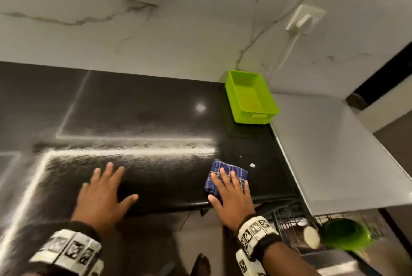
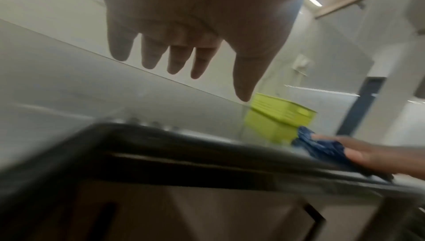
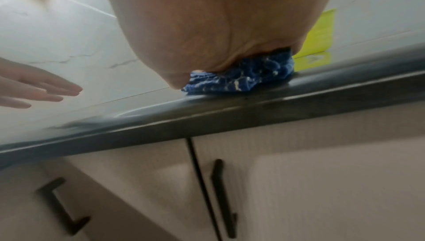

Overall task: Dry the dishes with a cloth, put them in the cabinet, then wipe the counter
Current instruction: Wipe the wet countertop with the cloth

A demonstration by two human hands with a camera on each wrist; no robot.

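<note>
A folded blue checked cloth (image 1: 225, 172) lies on the black counter (image 1: 142, 106) near its front right edge. My right hand (image 1: 229, 191) presses flat on the cloth with straight, spread fingers; the right wrist view shows the cloth (image 3: 241, 75) squashed under my palm. My left hand (image 1: 104, 188) hovers just over the counter's front edge with fingers spread, holding nothing; the left wrist view shows its straight fingers (image 2: 174, 57) above the surface. Small white specks (image 1: 252, 165) lie on the counter just beyond the cloth.
An empty lime-green plastic tray (image 1: 250, 97) sits at the counter's back right corner. A lower grey surface (image 1: 330, 148) adjoins on the right, with a wire dish rack (image 1: 294, 224) and a green bowl (image 1: 345, 233) below. Cabinet doors with black handles (image 3: 220, 197) sit under the counter.
</note>
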